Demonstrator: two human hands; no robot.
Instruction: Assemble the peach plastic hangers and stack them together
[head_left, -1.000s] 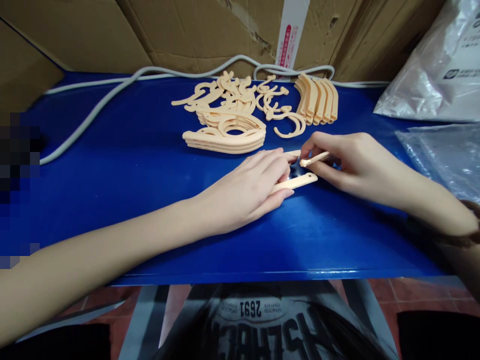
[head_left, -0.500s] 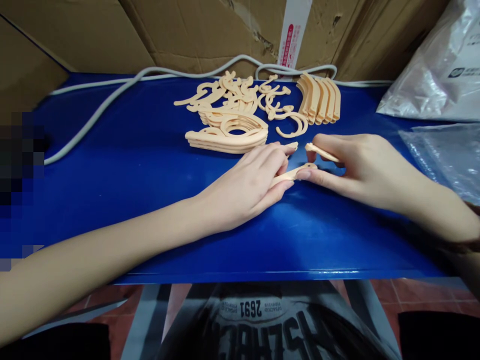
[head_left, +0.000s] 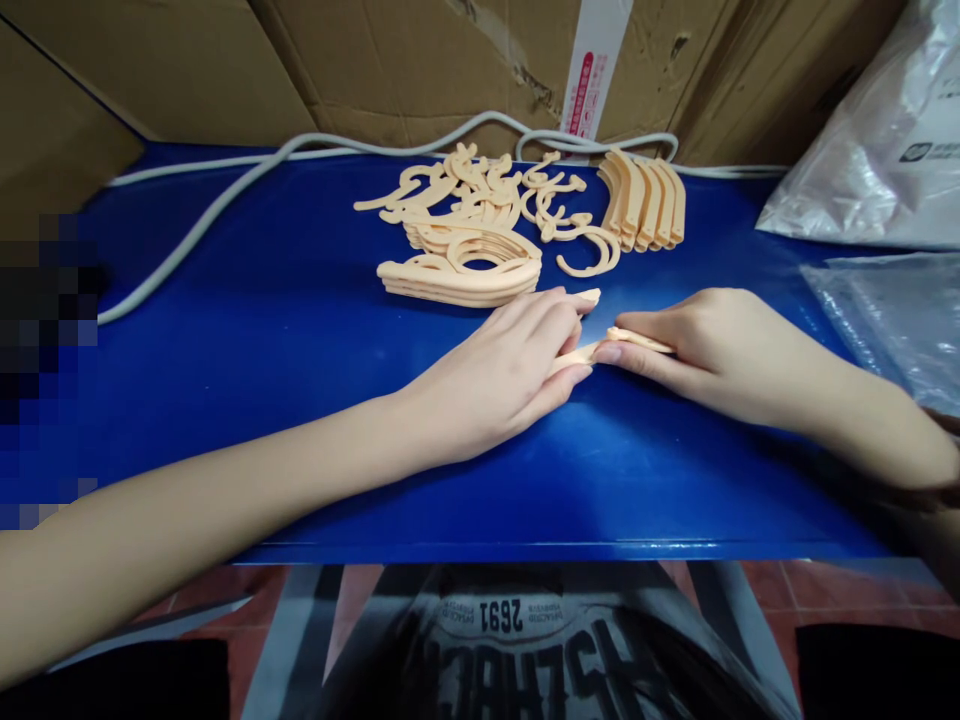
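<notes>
L hand (head_left: 517, 375) & R hand (head_left: 697, 350) grip beige pcs (head_left: 576, 357) (ends touching, approx.).

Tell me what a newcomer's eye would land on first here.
Probably the two bare hands meeting near the middle of the blue table: the left hand and the right hand grip pale plastic pieces that come together between them. Next, likely the pale heap of loose hooks and stacked parts just beyond, with a neat row of curved pieces to its right.
</notes>
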